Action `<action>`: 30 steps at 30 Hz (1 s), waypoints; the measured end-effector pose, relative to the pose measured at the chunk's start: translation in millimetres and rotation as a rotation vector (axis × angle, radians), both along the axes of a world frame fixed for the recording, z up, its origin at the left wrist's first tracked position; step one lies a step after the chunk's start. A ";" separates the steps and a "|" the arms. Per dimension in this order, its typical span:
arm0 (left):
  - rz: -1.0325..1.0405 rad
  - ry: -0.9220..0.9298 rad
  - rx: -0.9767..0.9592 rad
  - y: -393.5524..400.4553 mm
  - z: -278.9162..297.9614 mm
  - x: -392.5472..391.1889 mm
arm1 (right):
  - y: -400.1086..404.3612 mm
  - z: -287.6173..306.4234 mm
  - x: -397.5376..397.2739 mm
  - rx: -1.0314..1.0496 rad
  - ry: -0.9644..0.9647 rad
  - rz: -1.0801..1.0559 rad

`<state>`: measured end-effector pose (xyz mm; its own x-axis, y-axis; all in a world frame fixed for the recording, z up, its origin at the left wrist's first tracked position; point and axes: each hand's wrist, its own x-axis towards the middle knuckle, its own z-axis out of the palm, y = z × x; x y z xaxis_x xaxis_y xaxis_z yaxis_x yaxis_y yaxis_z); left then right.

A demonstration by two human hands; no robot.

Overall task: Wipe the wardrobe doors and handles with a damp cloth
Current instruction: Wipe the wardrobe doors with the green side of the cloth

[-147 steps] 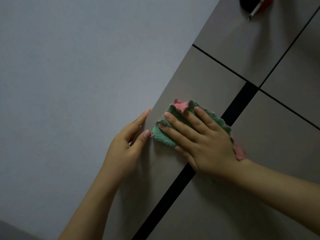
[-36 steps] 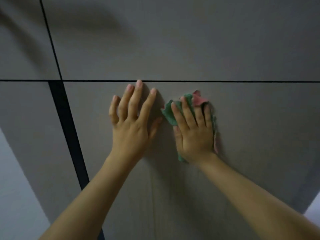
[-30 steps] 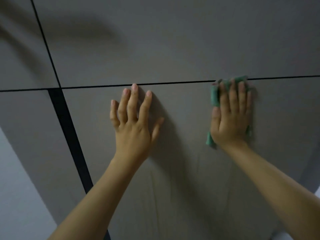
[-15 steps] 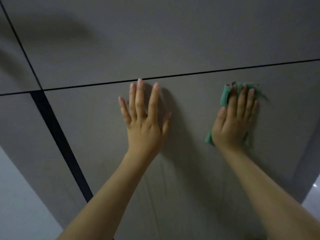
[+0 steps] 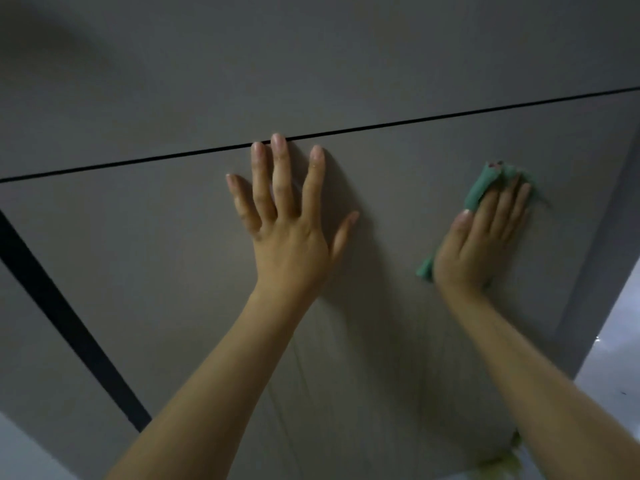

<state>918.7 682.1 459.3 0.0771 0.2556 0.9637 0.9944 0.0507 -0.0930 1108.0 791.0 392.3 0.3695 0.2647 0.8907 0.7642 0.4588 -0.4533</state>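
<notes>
Obs.: the green cloth lies flat against the grey wardrobe door, near the door's right edge and a little below the thin dark seam that divides it from the upper panel. The right hand presses it to the surface with straight fingers, palm down; the cloth is pinned under the palm, not clutched. The left hand rests flat and bare on the same door, fingers spread, middle fingertip touching the seam; it holds nothing and looks like a brace.

Handling, judged: the cloth looks soft, light and limp, bunching at the fingertips and trailing out below the heel of the hand. It should conform to the panel and slide easily if damp; flat-palm pressure suits it better than a pinch, and a loose corner could fold under during a stroke. The door looks rigid and smooth, with little to catch on except the seam.

Not resolved:
- No handle is visible; the dark vertical strip at left may be a recessed pull or just a gap, cannot tell.
- Most of the cloth is hidden under the right hand; a reddish fleck shows at its top corner, unclear.
- Dampness cannot be confirmed; faint vertical streaks lower on the door may be wipe marks or grain.
- A pale, blurred object at the bottom right edge is cut off, unidentified.
</notes>
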 end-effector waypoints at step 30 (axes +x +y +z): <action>-0.030 -0.068 0.057 4.2 -0.7 2.7 | -11.6 46.2 -25.8 0.205 -0.318 0.059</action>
<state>921.4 686.3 458.6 0.0177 0.1986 0.9799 0.9995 0.0238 -0.0228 1082.2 779.4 438.5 0.0560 0.0813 0.9951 0.8216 0.5626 -0.0922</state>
